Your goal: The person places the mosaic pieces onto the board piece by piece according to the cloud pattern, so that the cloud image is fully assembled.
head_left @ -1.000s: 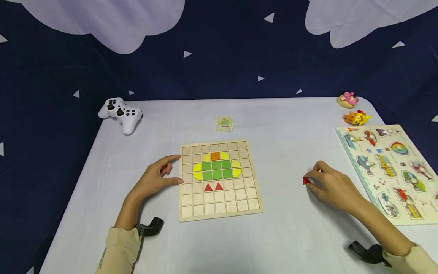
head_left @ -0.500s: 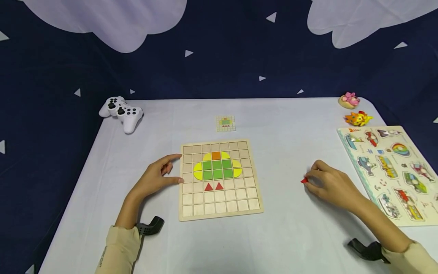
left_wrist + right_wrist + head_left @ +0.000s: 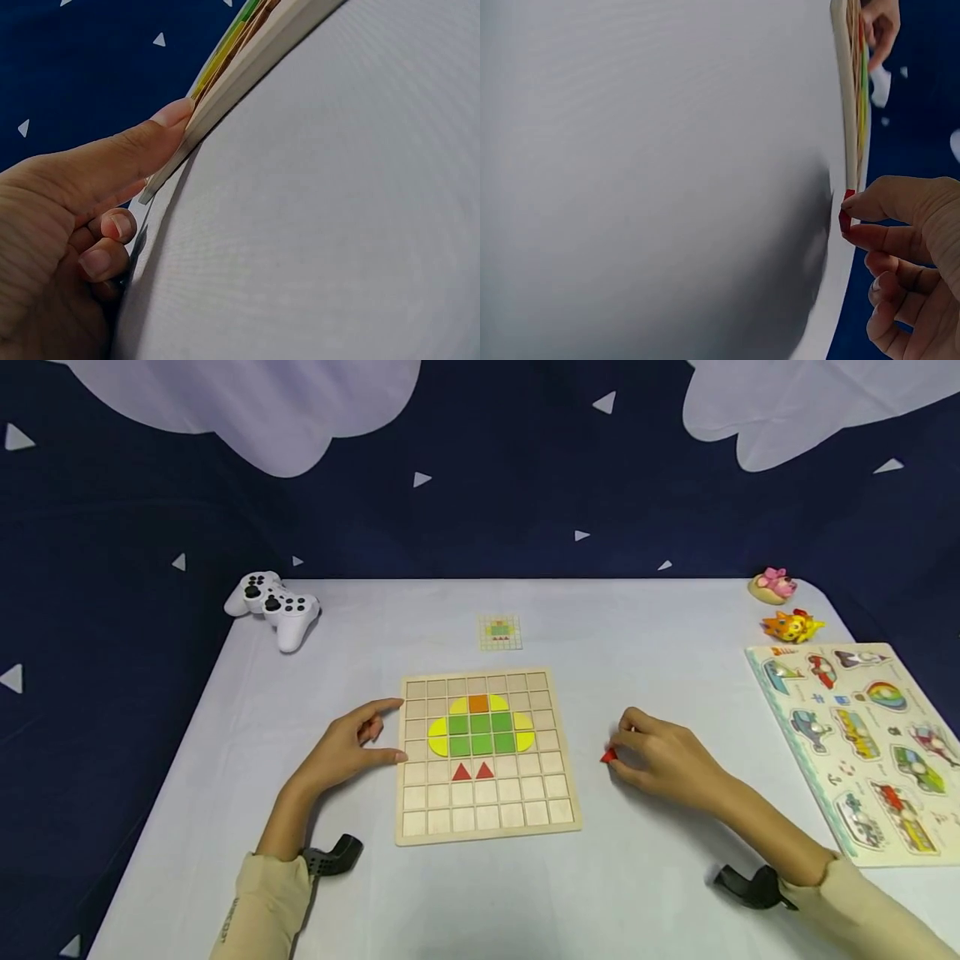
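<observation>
We pinch a small red piece (image 3: 608, 757) between the thumb and forefinger of our right hand (image 3: 663, 760), the other fingers curled loosely beneath; in the right wrist view the same red piece (image 3: 846, 217) shows at the fingertips (image 3: 870, 206) in the right half of the frame, just below the near edge of the wooden grid board (image 3: 849, 90). In the head view the piece sits right of centre, just beside the board's right edge and apart from it, low over the table (image 3: 637, 893).

Our left hand (image 3: 345, 752) lies left of centre with its thumb (image 3: 142, 146) pressed flat against the left edge of the wooden grid board (image 3: 486, 756); the forefinger reaches out toward the board's upper left corner and the remaining fingers are curled under, holding nothing.

On the board we see a figure of green squares flanked by yellow curved pieces, with an orange square on top and two red triangles (image 3: 472, 771) in the row below.

Further out, a small pattern card (image 3: 499, 632) lies above the board, a white game controller (image 3: 274, 602) at the upper left of the table, two small toy figures (image 3: 782, 606) at the upper right, and a vehicle peg puzzle (image 3: 862, 743) along the right edge.
</observation>
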{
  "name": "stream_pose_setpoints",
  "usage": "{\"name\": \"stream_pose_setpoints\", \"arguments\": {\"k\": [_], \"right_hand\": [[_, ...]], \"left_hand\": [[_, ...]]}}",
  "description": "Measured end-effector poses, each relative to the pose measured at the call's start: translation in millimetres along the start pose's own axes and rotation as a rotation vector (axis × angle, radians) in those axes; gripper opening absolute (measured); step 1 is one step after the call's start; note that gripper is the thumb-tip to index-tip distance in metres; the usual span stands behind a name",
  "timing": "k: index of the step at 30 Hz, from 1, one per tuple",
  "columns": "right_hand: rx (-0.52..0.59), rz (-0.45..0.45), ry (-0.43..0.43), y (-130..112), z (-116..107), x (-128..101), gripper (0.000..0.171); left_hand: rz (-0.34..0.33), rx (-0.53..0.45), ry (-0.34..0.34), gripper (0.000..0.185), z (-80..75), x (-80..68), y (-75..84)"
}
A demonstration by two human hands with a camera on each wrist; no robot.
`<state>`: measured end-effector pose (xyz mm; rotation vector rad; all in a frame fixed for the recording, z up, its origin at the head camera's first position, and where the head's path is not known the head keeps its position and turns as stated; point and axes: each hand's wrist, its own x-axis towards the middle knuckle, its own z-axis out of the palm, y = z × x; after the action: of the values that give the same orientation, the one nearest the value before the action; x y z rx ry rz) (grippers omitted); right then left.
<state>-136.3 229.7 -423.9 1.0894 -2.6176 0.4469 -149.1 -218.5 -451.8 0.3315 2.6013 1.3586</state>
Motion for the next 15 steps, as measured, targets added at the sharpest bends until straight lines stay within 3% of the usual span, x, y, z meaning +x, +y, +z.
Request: {"name": "stream_pose_setpoints", "arguments": {"k": [8,15], "right_hand": [[0.075,-0.043,-0.092,-28,12,35,0.015],[0.120,-0.112,-0.105,-51,25,59,0.008]], "left_hand": [[-0.005,-0.001,-0.001,0.077,0.4,-0.4,0.7],[-0.001,0.005,-0.002,0.077,-0.2,-0.5,0.7]]}}
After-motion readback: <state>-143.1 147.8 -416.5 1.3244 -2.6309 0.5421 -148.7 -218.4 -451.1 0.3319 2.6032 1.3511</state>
